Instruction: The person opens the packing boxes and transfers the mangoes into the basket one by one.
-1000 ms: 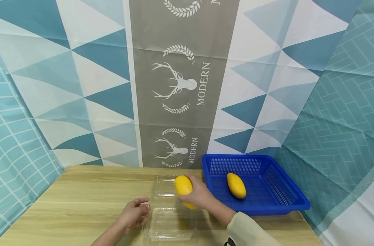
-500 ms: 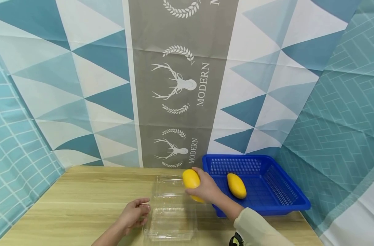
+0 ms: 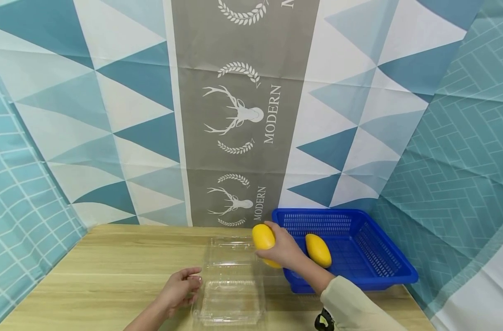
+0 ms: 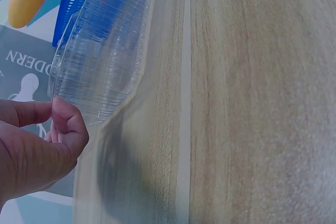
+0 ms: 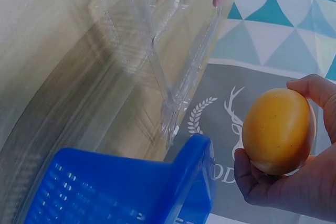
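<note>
My right hand (image 3: 285,249) grips a yellow mango (image 3: 262,236) in the air, just left of the blue basket. In the right wrist view, the fingers and thumb hold this mango (image 5: 278,132) from both sides. A clear plastic clamshell box (image 3: 228,318) lies on the table with its lid folded open towards the wall; I see no fruit in it. At its left edge is my left hand (image 3: 179,290). The left wrist view shows that hand (image 4: 39,153) pinching the rim of the clamshell box (image 4: 92,66) between thumb and finger.
The blue plastic basket (image 3: 351,283) stands at the back right, with another mango (image 3: 318,251) lying in it. A wooden table (image 3: 111,266) carries everything. Patterned cloth (image 3: 241,115) hangs behind, and tiled cloth covers both sides.
My right hand has carried the mango from above the clamshell box to the right and slightly back, towards the basket. The left hand has stayed at the box's edge.
</note>
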The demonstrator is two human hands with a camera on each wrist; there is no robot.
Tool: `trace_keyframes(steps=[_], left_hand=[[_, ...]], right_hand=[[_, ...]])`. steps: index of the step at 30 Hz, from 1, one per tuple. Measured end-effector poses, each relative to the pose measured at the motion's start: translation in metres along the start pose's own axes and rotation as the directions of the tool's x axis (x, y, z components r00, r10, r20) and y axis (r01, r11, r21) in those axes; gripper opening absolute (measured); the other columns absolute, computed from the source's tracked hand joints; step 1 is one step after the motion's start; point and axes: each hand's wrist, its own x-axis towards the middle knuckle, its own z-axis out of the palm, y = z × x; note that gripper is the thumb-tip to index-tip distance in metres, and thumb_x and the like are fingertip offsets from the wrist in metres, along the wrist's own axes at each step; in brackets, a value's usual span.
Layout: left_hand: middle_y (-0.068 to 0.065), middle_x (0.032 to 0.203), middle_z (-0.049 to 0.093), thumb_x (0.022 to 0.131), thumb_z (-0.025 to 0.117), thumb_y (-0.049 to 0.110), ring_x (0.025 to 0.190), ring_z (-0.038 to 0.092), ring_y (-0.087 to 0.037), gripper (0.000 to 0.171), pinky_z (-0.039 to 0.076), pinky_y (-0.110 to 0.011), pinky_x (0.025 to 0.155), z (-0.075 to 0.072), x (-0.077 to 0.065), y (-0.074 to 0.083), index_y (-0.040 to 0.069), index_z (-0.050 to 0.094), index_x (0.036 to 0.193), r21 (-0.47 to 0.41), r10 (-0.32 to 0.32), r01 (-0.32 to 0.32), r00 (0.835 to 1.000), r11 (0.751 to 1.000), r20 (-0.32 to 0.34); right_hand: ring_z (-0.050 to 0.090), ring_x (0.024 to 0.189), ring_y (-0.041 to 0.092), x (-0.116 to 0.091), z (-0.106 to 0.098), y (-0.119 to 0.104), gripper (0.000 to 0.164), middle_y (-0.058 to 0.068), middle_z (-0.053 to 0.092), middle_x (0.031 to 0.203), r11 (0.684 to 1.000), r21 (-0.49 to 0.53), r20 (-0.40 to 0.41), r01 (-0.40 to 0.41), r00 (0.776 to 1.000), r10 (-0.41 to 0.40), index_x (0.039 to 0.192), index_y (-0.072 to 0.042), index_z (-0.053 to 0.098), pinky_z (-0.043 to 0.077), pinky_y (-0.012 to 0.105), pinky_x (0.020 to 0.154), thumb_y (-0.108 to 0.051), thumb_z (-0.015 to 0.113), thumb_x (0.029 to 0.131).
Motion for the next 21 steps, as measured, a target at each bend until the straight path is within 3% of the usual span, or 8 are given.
trace_keyframes(steps=[13,21], left_hand=[[-0.007,0.096,0.052,0.088,0.054,0.006,0.077,0.052,-0.015,0.057,0.046,-0.020,0.058,-0.002,-0.002,0.001,-0.012,0.030,0.136,0.000,0.004,-0.004,0.999,1.000,0.038],[-0.007,0.096,0.053,0.088,0.055,0.006,0.079,0.053,-0.016,0.055,0.048,-0.021,0.060,-0.001,-0.003,0.001,-0.012,0.032,0.135,-0.002,0.004,-0.004,1.000,1.000,0.021]], right_hand=[[0.054,0.094,0.024,0.002,-0.007,0.009,0.081,0.016,0.054,0.124,0.999,-0.045,-0.029,-0.018,0.999,0.017,0.139,-0.008,0.040,0.051,0.040,0.074,-0.026,0.078,0.069],[0.055,0.095,0.024,0.004,-0.011,0.013,0.083,0.016,0.052,0.129,0.997,-0.052,-0.043,-0.058,0.998,0.056,0.140,-0.010,0.039,0.052,0.042,0.077,-0.027,0.079,0.069]])
